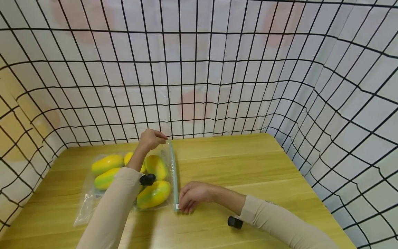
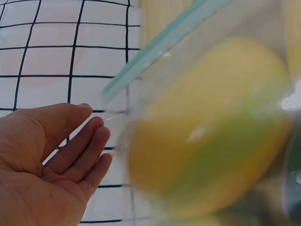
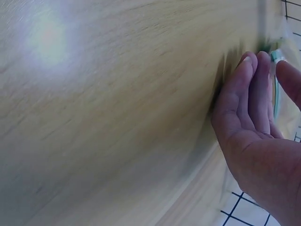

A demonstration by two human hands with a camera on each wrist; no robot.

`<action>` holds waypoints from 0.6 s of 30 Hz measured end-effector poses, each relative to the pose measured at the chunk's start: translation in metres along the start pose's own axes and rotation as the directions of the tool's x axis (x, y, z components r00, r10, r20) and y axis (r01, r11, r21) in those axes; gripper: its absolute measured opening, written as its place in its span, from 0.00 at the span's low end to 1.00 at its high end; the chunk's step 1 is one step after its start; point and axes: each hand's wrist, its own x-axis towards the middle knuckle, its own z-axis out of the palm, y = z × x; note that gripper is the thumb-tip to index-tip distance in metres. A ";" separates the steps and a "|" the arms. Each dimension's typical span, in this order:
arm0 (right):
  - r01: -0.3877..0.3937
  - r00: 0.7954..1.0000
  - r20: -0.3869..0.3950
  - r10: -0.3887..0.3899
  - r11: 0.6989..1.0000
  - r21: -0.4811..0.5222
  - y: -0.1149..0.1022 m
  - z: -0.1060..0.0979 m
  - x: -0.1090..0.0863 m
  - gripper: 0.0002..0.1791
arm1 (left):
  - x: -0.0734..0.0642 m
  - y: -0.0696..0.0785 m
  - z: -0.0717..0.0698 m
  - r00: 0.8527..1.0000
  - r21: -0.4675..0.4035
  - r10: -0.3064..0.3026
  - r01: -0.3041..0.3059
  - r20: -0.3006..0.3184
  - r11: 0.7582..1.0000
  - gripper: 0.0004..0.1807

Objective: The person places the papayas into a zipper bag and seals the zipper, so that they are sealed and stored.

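Note:
A clear zip bag with a pale teal zip strip lies on the table, holding several yellow-and-green fruits that look like papayas. At the strip's far end, my left hand pinches the bag's corner; its fingertips are close together there. My right hand holds the strip's near end between thumb and fingers, beside a small white tab. In the left wrist view one large fruit shows blurred through the film. The left forearm covers part of the bag and some fruit.
The wooden table extends to the right of the bag. Black wire mesh over a pale backdrop encloses the back and sides. Each beige sleeve has a small black camera mount near its cuff.

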 end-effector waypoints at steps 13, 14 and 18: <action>0.005 0.998 -0.068 -0.010 0.997 -0.083 -0.006 -0.019 -0.008 0.06 | -0.015 0.004 -0.007 0.997 0.049 0.055 -0.058 0.061 0.997 0.12; 0.005 0.996 -0.088 -0.014 0.995 -0.102 -0.007 -0.020 -0.009 0.06 | -0.017 0.004 -0.005 0.995 0.052 0.062 -0.066 0.074 0.996 0.12; 0.013 0.984 -0.172 -0.051 0.977 -0.214 -0.009 -0.027 -0.014 0.06 | -0.029 0.005 -0.002 0.990 0.061 0.109 -0.115 0.092 0.992 0.13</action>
